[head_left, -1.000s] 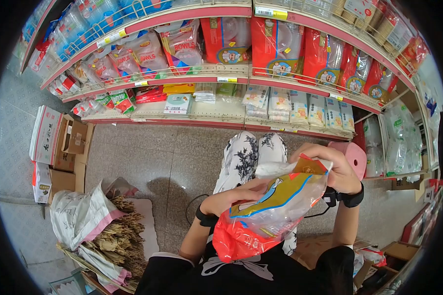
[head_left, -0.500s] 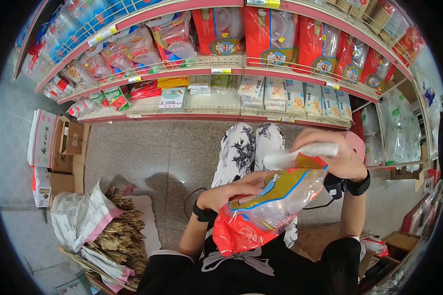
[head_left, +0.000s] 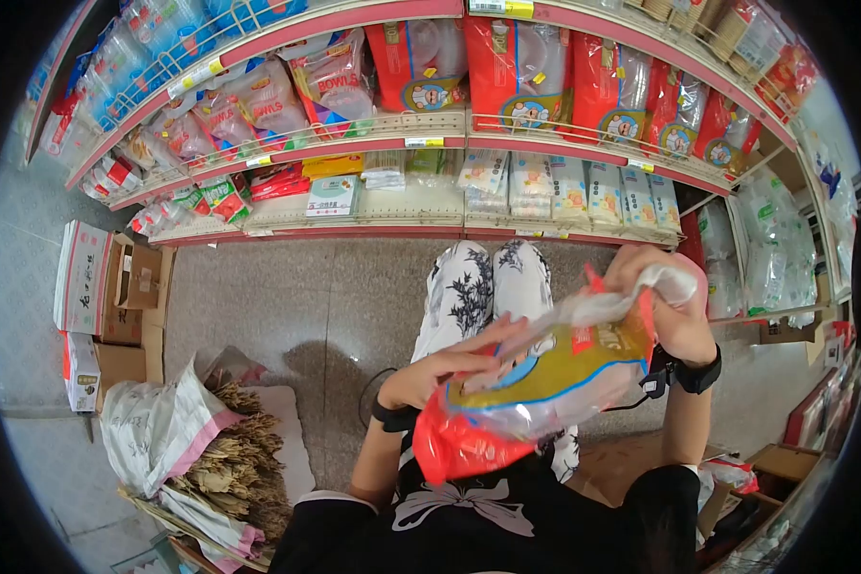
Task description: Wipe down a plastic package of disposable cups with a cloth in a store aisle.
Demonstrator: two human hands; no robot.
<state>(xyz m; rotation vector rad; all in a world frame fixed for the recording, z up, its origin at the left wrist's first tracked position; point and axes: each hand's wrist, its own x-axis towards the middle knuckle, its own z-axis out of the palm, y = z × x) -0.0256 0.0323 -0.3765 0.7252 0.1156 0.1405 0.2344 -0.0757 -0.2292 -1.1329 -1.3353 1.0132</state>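
Over my lap is a plastic bag (head_left: 545, 383) with red, gold and clear panels and a blue line; its red end hangs lower left. My left hand (head_left: 440, 376) grips the bag's left side, fingers stretched along its upper edge. At the bag's upper right, my right hand (head_left: 665, 301) is closed around a whitish rumpled strip (head_left: 598, 304) that runs along the top edge. Motion blurs this strip, and I cannot tell whether it is cloth or part of the bag. Both wrists wear black bands.
Ahead stands a store shelf (head_left: 392, 230) with similar red packs (head_left: 517, 77) and bags of bowls (head_left: 330, 86). Cardboard boxes (head_left: 129, 287) are at the left. A white sack (head_left: 163, 421) of dried plant stalks (head_left: 234, 450) lies lower left. Clear plastic packs (head_left: 775, 239) hang at the right.
The bag's right end has risen toward my right hand. The whitish strip has shifted from a bunched shape to a longer one along the top edge. My left fingers have straightened.
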